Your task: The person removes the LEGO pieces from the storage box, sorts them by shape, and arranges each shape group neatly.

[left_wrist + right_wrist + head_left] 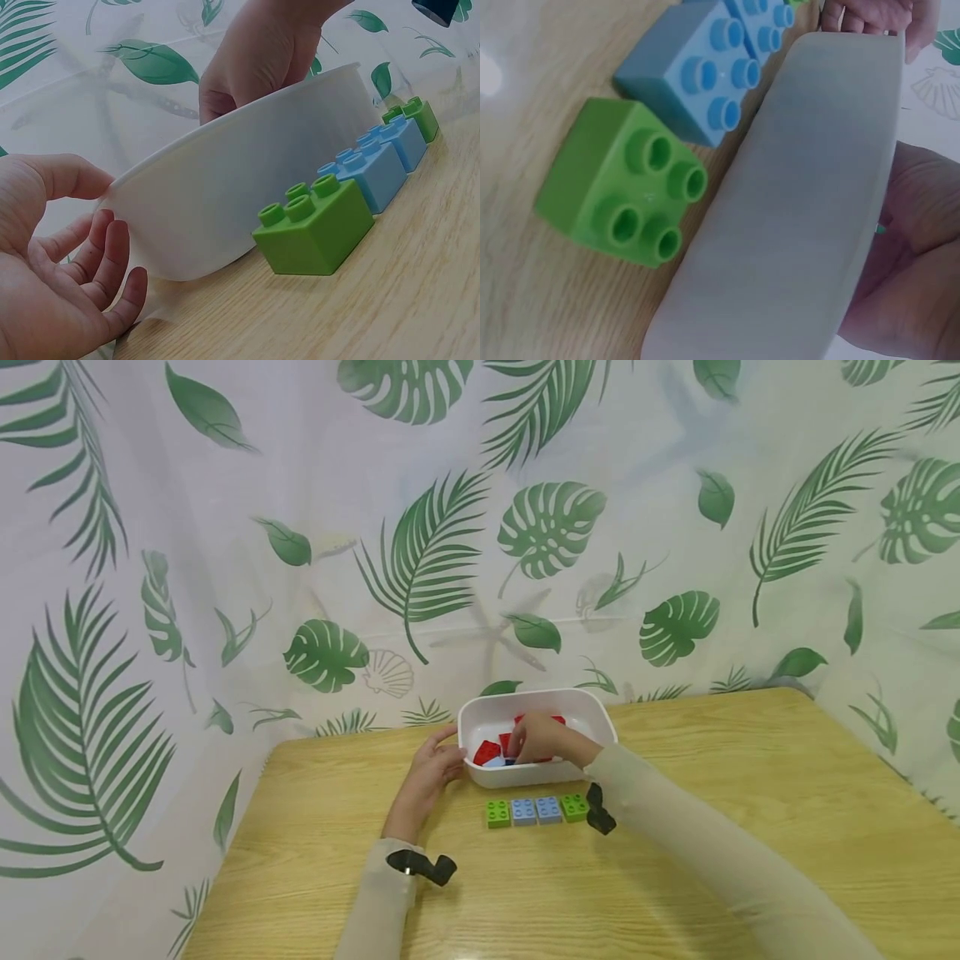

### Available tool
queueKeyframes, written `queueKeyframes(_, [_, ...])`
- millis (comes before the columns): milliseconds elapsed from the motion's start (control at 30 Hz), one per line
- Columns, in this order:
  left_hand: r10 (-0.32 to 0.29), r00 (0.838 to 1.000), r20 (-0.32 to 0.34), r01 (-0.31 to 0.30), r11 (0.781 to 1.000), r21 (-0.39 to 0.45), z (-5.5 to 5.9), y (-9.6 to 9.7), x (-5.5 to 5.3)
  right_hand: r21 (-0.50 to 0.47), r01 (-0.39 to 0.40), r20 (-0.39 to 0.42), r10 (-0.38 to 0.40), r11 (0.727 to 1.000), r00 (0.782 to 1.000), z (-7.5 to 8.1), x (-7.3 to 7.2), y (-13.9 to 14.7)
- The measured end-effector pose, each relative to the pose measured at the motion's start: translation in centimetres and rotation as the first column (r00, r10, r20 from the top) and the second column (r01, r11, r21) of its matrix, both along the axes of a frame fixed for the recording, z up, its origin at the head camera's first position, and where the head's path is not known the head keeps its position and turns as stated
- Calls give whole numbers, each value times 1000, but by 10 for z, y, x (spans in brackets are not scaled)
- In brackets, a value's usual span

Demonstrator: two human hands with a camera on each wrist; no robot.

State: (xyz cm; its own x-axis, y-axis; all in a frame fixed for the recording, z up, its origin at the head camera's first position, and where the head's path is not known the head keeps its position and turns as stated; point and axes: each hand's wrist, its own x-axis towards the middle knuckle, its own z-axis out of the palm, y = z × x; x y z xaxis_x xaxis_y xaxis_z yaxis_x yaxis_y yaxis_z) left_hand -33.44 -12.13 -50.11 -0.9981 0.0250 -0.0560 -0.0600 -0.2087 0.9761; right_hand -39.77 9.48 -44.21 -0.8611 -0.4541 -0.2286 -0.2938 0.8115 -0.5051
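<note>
A white plastic tub stands near the back of the table, with several red blocks and a light blue piece inside. At its left end my left hand holds the rim, thumb on top and fingers against the outer wall. My right hand reaches down into the tub among the blocks. Its fingertips are hidden behind the wall in both wrist views, so any grip is unclear. In front of the tub is a row: a green block, two light blue blocks and another green block.
The wooden table carries the tub and the row of blocks. A leaf-print cloth hangs just behind the table and along its left side. Each wrist wears a black camera mount.
</note>
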Motion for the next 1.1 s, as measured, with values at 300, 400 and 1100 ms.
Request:
queueKeyframes(300, [17,999,29,-17,1000,6,1,1,-4,-2,25,-159,-25,1000,987,1,3,2])
queueKeyframes(400, [20,999,27,-20,1000,6,2,2,-3,-25,13,-168,-17,1000,986,1,3,4])
queueKeyframes(1100, [15,1000,22,-15,1000,-2,0,1,-2,107,-65,-262,91,992,961,-1,2,-10])
